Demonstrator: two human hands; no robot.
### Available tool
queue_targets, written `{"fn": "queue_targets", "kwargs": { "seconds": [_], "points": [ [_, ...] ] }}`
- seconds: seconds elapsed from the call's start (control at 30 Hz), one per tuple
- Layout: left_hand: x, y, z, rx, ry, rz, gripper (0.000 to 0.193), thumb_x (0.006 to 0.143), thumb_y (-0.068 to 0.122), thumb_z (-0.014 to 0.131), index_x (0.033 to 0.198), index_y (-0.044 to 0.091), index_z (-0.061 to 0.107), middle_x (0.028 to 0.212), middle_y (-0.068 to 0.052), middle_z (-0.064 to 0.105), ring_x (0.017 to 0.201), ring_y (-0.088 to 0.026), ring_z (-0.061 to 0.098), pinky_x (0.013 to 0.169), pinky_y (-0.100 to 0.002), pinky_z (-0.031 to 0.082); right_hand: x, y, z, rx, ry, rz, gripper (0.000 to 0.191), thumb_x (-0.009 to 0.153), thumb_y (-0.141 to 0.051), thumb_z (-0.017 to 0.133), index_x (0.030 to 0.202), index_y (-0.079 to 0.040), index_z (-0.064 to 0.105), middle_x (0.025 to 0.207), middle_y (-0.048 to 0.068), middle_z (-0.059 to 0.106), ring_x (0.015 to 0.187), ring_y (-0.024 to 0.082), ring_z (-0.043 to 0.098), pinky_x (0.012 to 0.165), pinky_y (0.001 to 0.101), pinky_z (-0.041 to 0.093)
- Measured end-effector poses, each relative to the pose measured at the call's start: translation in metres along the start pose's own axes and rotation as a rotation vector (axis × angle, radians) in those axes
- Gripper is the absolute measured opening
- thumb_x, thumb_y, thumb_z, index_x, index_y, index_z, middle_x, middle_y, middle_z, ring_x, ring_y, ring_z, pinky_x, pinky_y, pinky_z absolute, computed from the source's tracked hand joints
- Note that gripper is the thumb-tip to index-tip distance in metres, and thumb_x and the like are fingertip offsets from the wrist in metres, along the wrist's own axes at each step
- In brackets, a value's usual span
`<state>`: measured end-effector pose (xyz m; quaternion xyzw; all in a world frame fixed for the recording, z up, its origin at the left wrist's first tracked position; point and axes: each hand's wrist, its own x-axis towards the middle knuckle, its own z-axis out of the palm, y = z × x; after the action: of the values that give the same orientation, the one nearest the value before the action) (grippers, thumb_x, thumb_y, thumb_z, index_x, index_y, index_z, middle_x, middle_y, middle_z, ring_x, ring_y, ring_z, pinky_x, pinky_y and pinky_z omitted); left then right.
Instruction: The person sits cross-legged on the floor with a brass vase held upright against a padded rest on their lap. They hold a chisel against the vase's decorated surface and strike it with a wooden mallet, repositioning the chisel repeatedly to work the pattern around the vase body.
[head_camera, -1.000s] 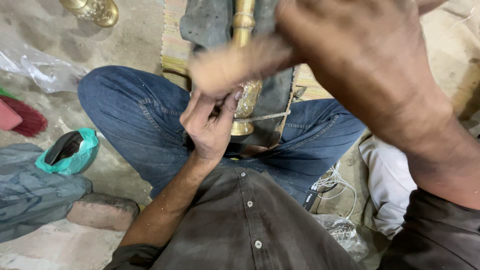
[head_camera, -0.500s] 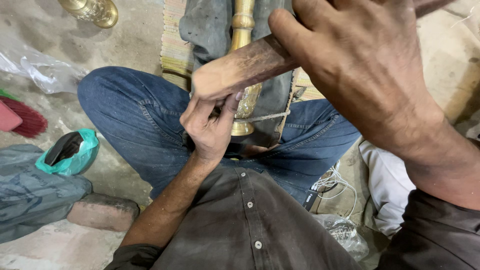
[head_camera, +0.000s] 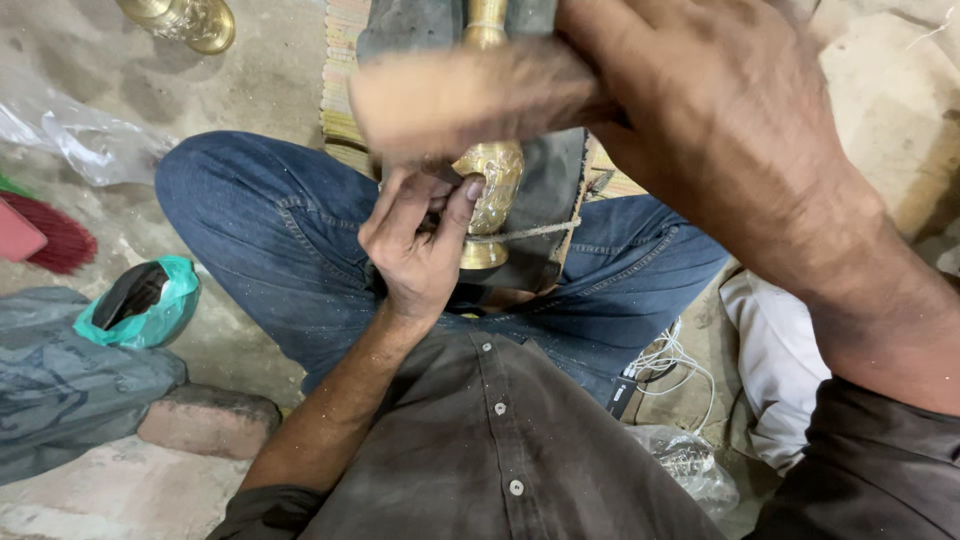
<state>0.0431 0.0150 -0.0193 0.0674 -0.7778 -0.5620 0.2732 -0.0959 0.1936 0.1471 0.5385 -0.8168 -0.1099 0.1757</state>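
Brass vase (head_camera: 492, 185) lies across the seated person's lap, between the denim knees. Just left of the vase, the left hand (head_camera: 415, 250) pinches a small tool, mostly hidden, against its patterned belly. Above the vase, the right hand (head_camera: 720, 130) wraps fingers around a blurred wooden mallet (head_camera: 470, 100). Light, square taps with a steady tool should serve best.

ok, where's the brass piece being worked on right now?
Head view, top centre: the turned brass piece lies on dark cloth across the lap, the left hand beside it and the right hand holding a blurred wooden mallet above.
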Motion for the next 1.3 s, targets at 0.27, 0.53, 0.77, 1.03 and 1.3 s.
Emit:
{"fn": "queue_targets", "kwargs": {
  "seconds": [0.27, 0.53, 0.77, 1.03, 1.3],
  "points": [
    [0.002, 0.007, -0.004, -0.02, -0.042, 0.11, 0.023, 0.1, 0.004, 0.081, 0.119, 0.0, 0.069, 0.101, -0.009, 0.071, 0.084, -0.015, 0.071, 0.072, -0.028, 0.057, -0.008, -0.003, -0.004, 0.06, -0.023, 0.084, 0.017, 0.099, -0.011, 0.073, 0.107, -0.01, 0.059, 0.097, 0.002, 0.062, 0.101, 0.02, 0.064, 0.094, 0.0398, 0.046],
    [0.01, 0.013, -0.004, 0.021, -0.104, 0.108, 0.025, 0.093, 0.0, 0.083, 0.113, -0.005, 0.069, 0.095, -0.009, 0.069, 0.076, -0.014, 0.066, 0.064, -0.027, 0.052, -0.024, -0.008, 0.001, 0.237, 0.057, 0.242, 0.021, 0.097, -0.012, 0.074, 0.109, -0.006, 0.059, 0.102, 0.008, 0.063, 0.102, 0.028, 0.065, 0.093, 0.0447, 0.047],
    [0.024, 0.028, -0.003, 0.038, -0.034, 0.193, 0.024, 0.093, 0.001, 0.085, 0.104, 0.003, 0.064, 0.097, -0.009, 0.068, 0.088, -0.019, 0.068, 0.078, -0.031, 0.056, -0.051, -0.015, 0.022, 0.195, 0.046, 0.378, 0.02, 0.1, -0.009, 0.073, 0.113, -0.006, 0.059, 0.102, 0.007, 0.065, 0.1, 0.027, 0.066, 0.092, 0.0444, 0.047],
    [0.049, 0.042, -0.002, -0.051, -0.287, 0.051, 0.036, 0.1, 0.006, 0.08, 0.133, 0.0, 0.066, 0.112, -0.011, 0.074, 0.097, -0.015, 0.076, 0.081, -0.027, 0.065, -0.06, -0.011, 0.037, 0.538, 0.153, 0.51, 0.031, 0.09, -0.012, 0.083, 0.114, -0.006, 0.064, 0.097, 0.012, 0.066, 0.095, 0.034, 0.065, 0.081, 0.0443, 0.049],
    [0.057, 0.04, -0.003, 0.056, -0.354, 0.03, 0.038, 0.098, 0.009, 0.082, 0.132, -0.001, 0.067, 0.098, -0.009, 0.074, 0.087, -0.014, 0.074, 0.073, -0.028, 0.06, -0.053, 0.003, 0.042, 0.411, 0.16, 0.459, 0.023, 0.095, -0.012, 0.082, 0.11, -0.008, 0.064, 0.094, 0.007, 0.066, 0.097, 0.031, 0.065, 0.083, 0.0462, 0.045]
  ]
}}
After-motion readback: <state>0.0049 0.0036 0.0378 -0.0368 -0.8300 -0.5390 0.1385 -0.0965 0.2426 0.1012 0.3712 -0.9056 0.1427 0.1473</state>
